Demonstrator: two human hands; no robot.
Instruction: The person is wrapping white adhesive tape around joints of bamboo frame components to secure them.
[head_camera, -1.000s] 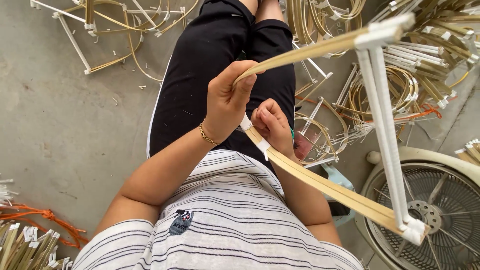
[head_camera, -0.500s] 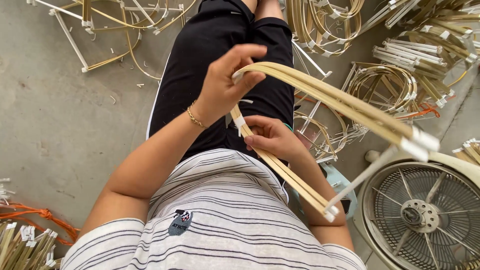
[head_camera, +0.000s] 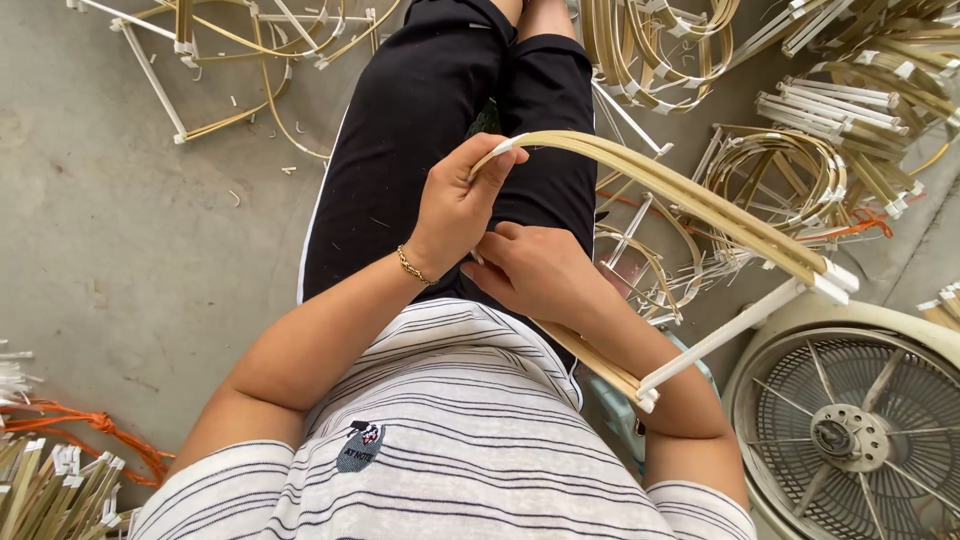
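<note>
Gripping the bent end of the strip bundle (head_camera: 690, 200), my left hand (head_camera: 455, 210) sits over my lap, thumb on top and fingers curled under, closed firmly on the pale strips where they turn back on themselves. A thin gold bracelet (head_camera: 412, 267) rides on that wrist. Just below and a little right, my right hand (head_camera: 535, 270) is half curled against the lower run of the same bundle, touching it where it passes under my palm; I cannot tell whether the fingers close right round it or only press on it.

From the fold at my left hand the bundle opens into two long legs. The upper leg runs rightward and slightly down, away from both hands. The lower leg runs down and right beneath my right forearm. A white crossbar (head_camera: 735, 335) joins the two far ends, tilted, well apart from either hand. So the long axis lies left to right, fold near me, open end away to the right, and my right hand is the nearer one to that open end.

Further right, a fan grille (head_camera: 860, 440) lies on the floor (head_camera: 120, 250) just beyond the crossbar, and heaps of finished hoops (head_camera: 780, 165) lie above it.
</note>
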